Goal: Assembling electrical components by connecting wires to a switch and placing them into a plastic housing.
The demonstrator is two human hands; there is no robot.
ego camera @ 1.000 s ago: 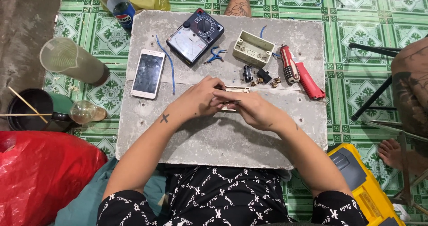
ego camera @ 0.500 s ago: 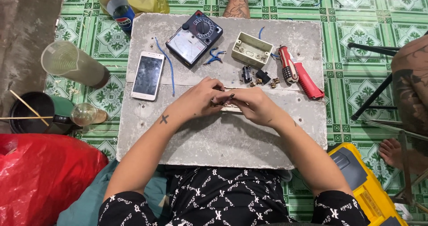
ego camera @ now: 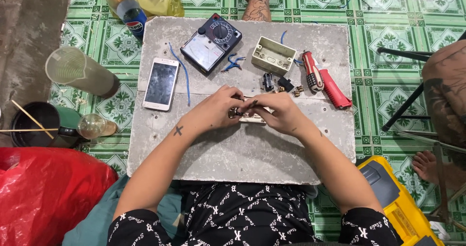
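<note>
Head view, both hands (ego camera: 252,111) gripping cream switch plate (ego camera: 253,118)

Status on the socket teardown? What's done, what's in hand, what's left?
Done: the cream back box lies apart, empty, with small black and brass parts loose beside it. In hand: left hand and right hand both hold the cream faceplate, fingers on its fittings. Left: analog multimeter and red pliers lie untouched.
</note>
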